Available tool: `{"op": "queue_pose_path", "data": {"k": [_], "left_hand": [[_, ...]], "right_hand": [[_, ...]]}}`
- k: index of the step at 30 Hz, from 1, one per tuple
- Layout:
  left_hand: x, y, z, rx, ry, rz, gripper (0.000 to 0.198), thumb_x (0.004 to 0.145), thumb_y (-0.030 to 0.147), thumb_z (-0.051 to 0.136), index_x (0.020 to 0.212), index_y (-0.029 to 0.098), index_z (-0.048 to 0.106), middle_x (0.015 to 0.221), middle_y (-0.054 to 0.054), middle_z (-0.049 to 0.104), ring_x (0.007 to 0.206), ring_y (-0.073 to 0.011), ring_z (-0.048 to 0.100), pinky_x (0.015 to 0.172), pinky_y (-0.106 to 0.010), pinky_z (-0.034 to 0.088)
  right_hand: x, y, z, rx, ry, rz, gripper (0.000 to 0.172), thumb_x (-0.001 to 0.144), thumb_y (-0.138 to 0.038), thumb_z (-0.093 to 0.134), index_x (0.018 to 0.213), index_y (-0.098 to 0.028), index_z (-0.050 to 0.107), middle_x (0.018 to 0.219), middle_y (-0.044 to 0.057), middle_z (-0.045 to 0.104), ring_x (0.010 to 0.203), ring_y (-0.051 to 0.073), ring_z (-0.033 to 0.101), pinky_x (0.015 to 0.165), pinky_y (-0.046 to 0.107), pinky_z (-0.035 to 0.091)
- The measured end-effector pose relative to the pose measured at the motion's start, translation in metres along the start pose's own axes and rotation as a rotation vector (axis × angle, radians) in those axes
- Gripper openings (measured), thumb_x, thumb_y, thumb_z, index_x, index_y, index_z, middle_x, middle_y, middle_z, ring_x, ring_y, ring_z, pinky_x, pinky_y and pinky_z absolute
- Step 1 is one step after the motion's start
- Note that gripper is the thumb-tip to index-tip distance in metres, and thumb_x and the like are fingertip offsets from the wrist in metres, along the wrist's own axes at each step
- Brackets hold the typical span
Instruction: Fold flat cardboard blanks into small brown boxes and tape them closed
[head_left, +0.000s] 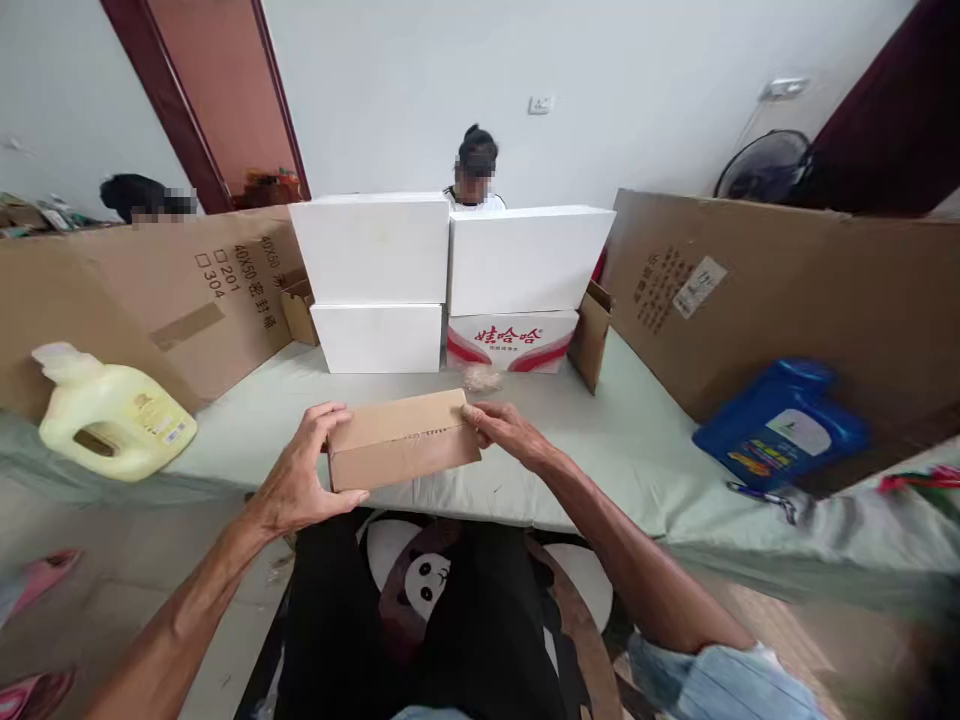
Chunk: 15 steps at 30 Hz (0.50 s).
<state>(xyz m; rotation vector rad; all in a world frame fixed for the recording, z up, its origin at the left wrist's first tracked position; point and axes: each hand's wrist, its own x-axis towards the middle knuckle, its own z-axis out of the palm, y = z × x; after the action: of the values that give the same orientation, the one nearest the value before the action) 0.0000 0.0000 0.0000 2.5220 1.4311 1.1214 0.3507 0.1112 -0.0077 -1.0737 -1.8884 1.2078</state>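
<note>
Between my hands is a small brown cardboard box (405,440), tilted slightly above the near edge of the table. My left hand (304,470) grips its left end, fingers over the top and thumb under the lower edge. My right hand (506,432) pinches the right end near the top corner; some of its fingers are hidden behind the box. Just beyond the box lies a small crumpled, pale translucent thing (482,378), its kind unclear.
White boxes (375,250) stand stacked at the back, beside a red-and-white printed box (512,341). Cardboard panels flank the green-covered table (622,440). A yellow jug (120,415) stands left; a blue bottle (784,425) and a pen (761,495) lie right. Two people (477,165) are beyond the panels.
</note>
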Motion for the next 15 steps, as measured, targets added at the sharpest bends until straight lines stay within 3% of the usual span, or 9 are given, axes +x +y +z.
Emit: {"op": "queue_pose_path", "data": {"k": [4, 7, 9, 12, 15], "left_hand": [[0.002, -0.004, 0.009, -0.02, 0.013, -0.049, 0.078, 0.079, 0.041, 0.088, 0.146, 0.026, 0.051, 0.155, -0.018, 0.051, 0.142, -0.0389, 0.058, 0.095, -0.046, 0.065], [-0.004, -0.014, 0.022, -0.054, 0.029, -0.095, 0.072, 0.077, 0.041, 0.088, 0.14, 0.024, 0.056, 0.151, -0.017, 0.053, 0.137, -0.0381, 0.061, 0.098, -0.049, 0.064], [-0.01, -0.019, 0.029, -0.07, 0.056, -0.124, 0.073, 0.077, 0.042, 0.089, 0.141, 0.024, 0.056, 0.153, -0.018, 0.053, 0.141, -0.0394, 0.058, 0.102, -0.052, 0.063], [-0.018, -0.019, 0.035, -0.102, 0.1, -0.142, 0.072, 0.078, 0.043, 0.088, 0.14, 0.025, 0.055, 0.159, -0.019, 0.051, 0.147, -0.0399, 0.055, 0.105, -0.053, 0.061], [-0.024, -0.013, 0.037, -0.125, 0.136, -0.153, 0.066, 0.078, 0.042, 0.088, 0.132, 0.025, 0.054, 0.16, -0.019, 0.05, 0.146, -0.039, 0.056, 0.103, -0.05, 0.062]], "right_hand": [[0.004, 0.016, -0.016, -0.2, 0.094, -0.018, 0.066, 0.104, -0.079, 0.046, 0.092, -0.019, 0.07, 0.081, 0.005, 0.068, 0.078, 0.022, 0.064, 0.071, 0.032, 0.047], [-0.004, 0.043, -0.028, -0.727, 0.199, 0.081, 0.039, 0.11, -0.053, 0.054, 0.115, -0.02, 0.074, 0.115, 0.011, 0.075, 0.107, 0.027, 0.068, 0.087, 0.034, 0.049], [-0.012, 0.065, -0.033, -1.027, 0.193, 0.193, 0.027, 0.107, -0.042, 0.064, 0.122, -0.02, 0.073, 0.129, 0.015, 0.072, 0.122, 0.03, 0.065, 0.093, 0.035, 0.048], [-0.023, 0.094, -0.037, -1.16, 0.127, 0.278, 0.018, 0.103, -0.032, 0.071, 0.116, -0.019, 0.072, 0.128, 0.016, 0.072, 0.123, 0.03, 0.065, 0.092, 0.034, 0.047], [-0.029, 0.113, -0.038, -1.187, 0.122, 0.278, 0.011, 0.106, -0.019, 0.061, 0.11, -0.018, 0.071, 0.122, 0.016, 0.072, 0.118, 0.028, 0.065, 0.091, 0.033, 0.046]]}}
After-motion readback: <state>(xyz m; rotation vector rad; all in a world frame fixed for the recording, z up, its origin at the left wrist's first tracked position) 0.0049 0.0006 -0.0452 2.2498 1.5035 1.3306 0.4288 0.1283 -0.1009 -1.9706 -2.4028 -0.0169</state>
